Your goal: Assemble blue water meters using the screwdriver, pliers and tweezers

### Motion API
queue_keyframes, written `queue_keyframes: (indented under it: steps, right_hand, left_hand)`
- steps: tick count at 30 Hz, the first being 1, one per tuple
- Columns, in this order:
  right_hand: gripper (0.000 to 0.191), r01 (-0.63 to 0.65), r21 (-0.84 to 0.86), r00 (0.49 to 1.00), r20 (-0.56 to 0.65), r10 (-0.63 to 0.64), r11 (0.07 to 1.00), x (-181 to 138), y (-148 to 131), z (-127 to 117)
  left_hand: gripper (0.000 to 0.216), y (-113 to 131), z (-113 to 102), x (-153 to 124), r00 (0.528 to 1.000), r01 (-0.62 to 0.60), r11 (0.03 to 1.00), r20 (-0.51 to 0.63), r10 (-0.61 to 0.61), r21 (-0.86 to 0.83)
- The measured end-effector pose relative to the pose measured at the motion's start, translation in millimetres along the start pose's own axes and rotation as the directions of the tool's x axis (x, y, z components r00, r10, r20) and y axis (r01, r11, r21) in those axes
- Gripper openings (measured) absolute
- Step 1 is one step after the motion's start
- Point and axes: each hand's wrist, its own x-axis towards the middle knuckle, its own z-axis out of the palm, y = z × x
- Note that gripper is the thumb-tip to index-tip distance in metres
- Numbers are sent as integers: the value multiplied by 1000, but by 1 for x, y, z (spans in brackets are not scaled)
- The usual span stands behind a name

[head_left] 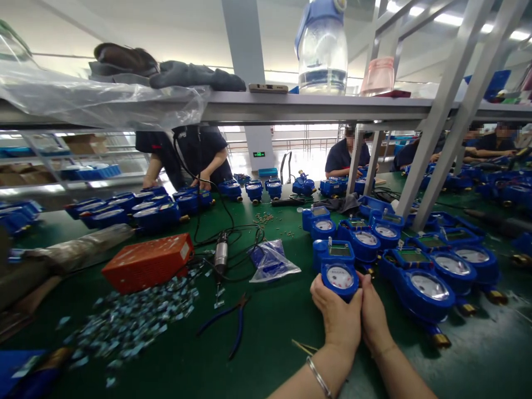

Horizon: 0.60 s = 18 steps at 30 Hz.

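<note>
A blue water meter point(339, 271) with a round white dial stands on the green table point(266, 332). My left hand point(337, 317) wraps round its near left side, a bracelet on that wrist. My right hand point(373, 316) presses against its near right side, fingers closed on the housing. Both hands hold the same meter. Several more blue meters point(424, 282) lie in rows just to the right.
An orange box point(147, 261), a hanging electric screwdriver point(221, 252), blue-handled pliers point(233, 324), a plastic bag point(272, 260) and a heap of small labels point(137, 313) lie to the left. Other workers stand and sit across the table. A shelf with a bottle point(322, 47) is overhead.
</note>
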Motion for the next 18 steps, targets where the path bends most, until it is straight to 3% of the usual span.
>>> queue_keyframes:
  steps: [6, 12, 15, 18]
  right_hand:
    - [65, -18, -80, 993, -117, 9, 997, 4, -13, -18]
    - [66, -4, -111, 981, -194, -18, 994, 11, -3, -32]
    - [68, 8, -151, 979, -199, -39, 989, 12, 6, -38]
    - [69, 38, -196, 980, -183, -75, 980, 10, 14, -41]
  left_hand:
    - [77, 9, 29, -7, 999, 0, 1000, 41, 1, -31]
    - [75, 15, 45, -12, 994, 55, 997, 94, -50, -51]
    - [78, 10, 38, -13, 979, 34, 998, 205, -22, -57]
    - [76, 2, 8, -15, 940, -43, 997, 335, 62, -65]
